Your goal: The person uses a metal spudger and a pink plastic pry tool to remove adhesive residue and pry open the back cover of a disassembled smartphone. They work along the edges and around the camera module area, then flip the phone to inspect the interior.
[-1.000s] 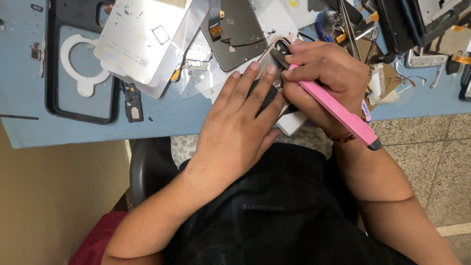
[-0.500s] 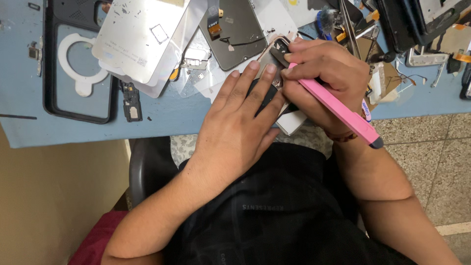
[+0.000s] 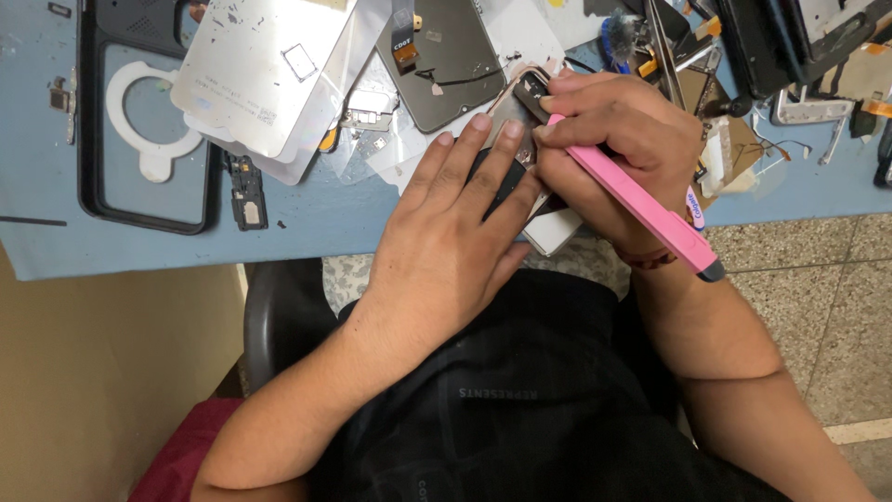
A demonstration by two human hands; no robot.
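Observation:
My left hand (image 3: 452, 216) lies flat, fingers together, pressing down on an opened phone body (image 3: 517, 104) at the near edge of the blue work surface (image 3: 307, 223). My right hand (image 3: 621, 139) grips a pink pen-shaped tool (image 3: 641, 202), its tip set into the top end of the phone near the camera area. Most of the phone is hidden under both hands. A white block (image 3: 556, 228) sticks out beneath it at the table edge.
A dark phone screen panel (image 3: 448, 63) with a flex cable lies just behind the phone. To the left are a silvery back plate (image 3: 260, 70), a black phone case with a white ring (image 3: 139, 121) and a small black part (image 3: 248, 191). Tools and scraps crowd the right back (image 3: 743, 65).

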